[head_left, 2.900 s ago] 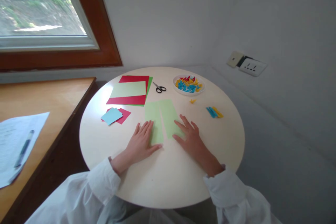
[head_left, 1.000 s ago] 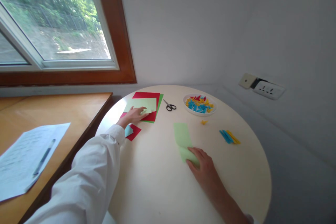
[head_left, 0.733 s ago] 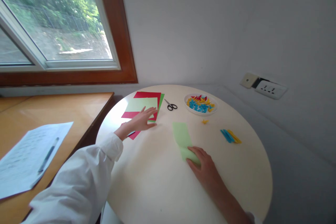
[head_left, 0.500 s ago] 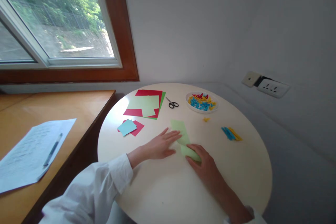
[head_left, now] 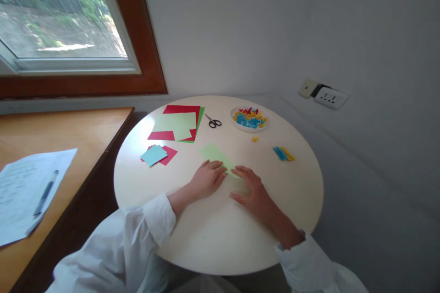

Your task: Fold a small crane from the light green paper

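A light green paper strip (head_left: 212, 151) lies flat and slanted on the round white table, its near right end close to my hands. My left hand (head_left: 208, 179) rests palm down at the strip's near edge, fingertips lying on the paper and slightly bent. At the strip's right end is my right hand (head_left: 252, 190), with its fingertips touching the paper and its thumb held well apart from them. Part of the strip is hidden under my fingers.
Red and green paper sheets (head_left: 185, 109) and small squares (head_left: 154, 154) lie left. Scissors (head_left: 213, 122) are at the back, beside a white plate (head_left: 234, 123) of folded paper pieces. One yellow piece (head_left: 255, 139) and blue and yellow strips (head_left: 282, 154) lie right.
The curled-over end of the green strip now lies flat, and the strip has turned more diagonal. My right hand has let go of that curl, and its thumb and fingers are spread.
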### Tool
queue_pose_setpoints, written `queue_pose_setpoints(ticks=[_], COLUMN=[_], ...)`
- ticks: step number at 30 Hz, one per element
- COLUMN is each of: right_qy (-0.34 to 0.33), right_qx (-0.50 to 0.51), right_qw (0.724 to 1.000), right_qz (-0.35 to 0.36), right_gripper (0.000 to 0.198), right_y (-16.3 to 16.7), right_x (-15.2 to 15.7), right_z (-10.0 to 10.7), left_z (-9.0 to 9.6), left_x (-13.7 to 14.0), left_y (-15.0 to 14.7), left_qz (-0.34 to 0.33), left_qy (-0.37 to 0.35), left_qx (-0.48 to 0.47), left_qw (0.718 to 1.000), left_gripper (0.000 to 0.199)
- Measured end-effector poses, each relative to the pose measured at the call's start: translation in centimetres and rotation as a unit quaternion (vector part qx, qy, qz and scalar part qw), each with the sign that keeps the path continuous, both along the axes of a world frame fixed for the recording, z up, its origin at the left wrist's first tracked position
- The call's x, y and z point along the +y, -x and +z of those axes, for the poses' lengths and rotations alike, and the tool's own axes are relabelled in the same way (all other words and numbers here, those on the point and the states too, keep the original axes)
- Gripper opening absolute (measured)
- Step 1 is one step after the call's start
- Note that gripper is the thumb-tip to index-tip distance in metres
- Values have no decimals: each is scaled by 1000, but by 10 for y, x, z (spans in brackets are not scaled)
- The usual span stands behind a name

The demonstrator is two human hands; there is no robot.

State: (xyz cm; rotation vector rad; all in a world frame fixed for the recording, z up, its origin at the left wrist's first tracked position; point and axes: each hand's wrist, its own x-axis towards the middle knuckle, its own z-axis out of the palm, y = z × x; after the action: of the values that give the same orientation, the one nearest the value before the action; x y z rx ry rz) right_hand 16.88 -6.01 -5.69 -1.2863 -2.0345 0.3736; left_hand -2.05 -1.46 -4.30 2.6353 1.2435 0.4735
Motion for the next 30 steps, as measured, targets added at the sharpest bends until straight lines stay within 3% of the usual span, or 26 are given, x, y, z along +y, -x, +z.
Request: queue_pose_setpoints(ticks=[3, 7, 13, 17, 22, 30], right_qy=[-8, -19, -7, -13, -2, 74], right_qx=[-34, -33, -38, -38, -19, -10], right_qw=[999, 999, 999, 999, 1000, 997], right_qz=[-8, -37, -4, 16, 16, -20], right_gripper=[45, 26, 17, 16, 14, 12], right_y=[-4, -11, -14, -12, -12, -10], right_x=[-9, -14, -16, -17, -18, -15], right_z=[3, 2, 2, 4, 7, 10], left_z=[3, 1, -4, -6, -4, -5], left_x=[-6, -17, -39, -46, -43, -36], left_y=[2, 7, 12, 14, 13, 8], left_qz=[8, 9, 20, -34, -55, 16], left_qy=[-3, -11, -74, -95, -58, 28], left_qx=[21, 50, 81, 65, -1, -103], left_qw=[1000, 999, 994, 993, 997, 994], left_gripper=[40, 41, 37, 33, 23, 19])
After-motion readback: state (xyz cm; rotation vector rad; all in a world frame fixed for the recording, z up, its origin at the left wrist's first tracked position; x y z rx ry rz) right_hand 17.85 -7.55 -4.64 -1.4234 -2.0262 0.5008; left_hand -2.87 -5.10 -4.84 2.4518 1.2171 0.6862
